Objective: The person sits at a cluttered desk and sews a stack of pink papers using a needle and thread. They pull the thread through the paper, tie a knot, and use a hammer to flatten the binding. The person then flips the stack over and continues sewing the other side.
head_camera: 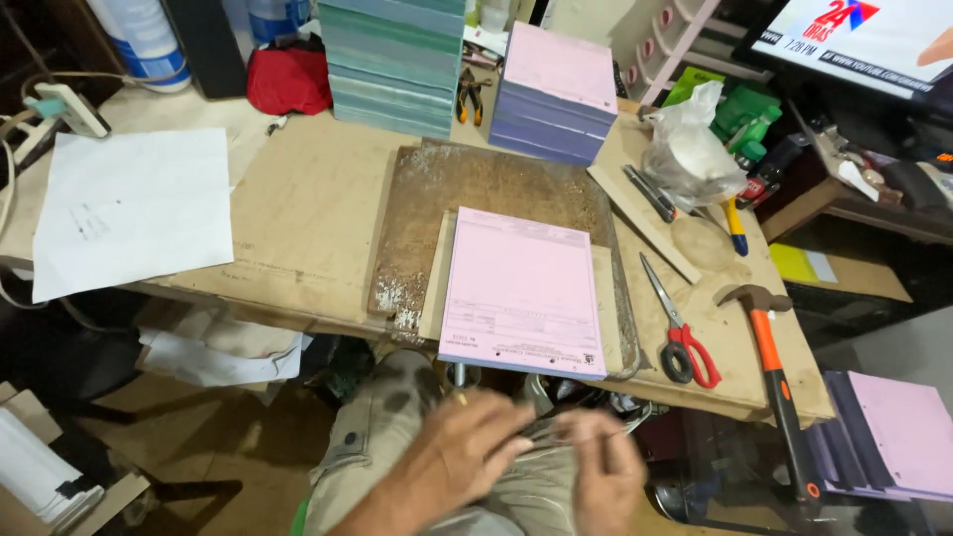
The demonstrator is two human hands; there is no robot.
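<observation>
Pink paper pad [523, 290] lying on a worn brown board [476, 189] as two hands are working below the bench edge.

Head view: the left hand [467, 452] and right hand [606, 467] are meeting over the person's lap, just below the pad, fingers curled narrow and pinching something thin and pale between them; motion blur is hiding what it is. The pad is lying directly ahead of the fingers, its long axis running away from the person, both hands about equally near. Right of the pad, red-handled scissors [680, 333] and an orange-handled hammer [769, 352] are resting; beyond it, a purple stack [556, 94] is standing.
</observation>
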